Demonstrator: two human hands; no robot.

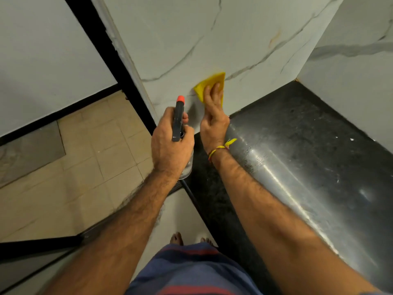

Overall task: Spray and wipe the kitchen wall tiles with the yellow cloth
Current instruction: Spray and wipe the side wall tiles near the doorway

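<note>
yellow cloth (209, 86), grey-veined white wall tiles (187, 39), speckled black counter (308, 124)

Dim, soft indoor light, glare streaking the dark countertop (297, 145), wide-angle bending at the edges

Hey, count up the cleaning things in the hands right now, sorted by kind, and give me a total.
Spray bottle, gripped by the left hand: 1
Yellow cloth, pressed on the wall tiles by the right hand: 1
Total: 2
</note>
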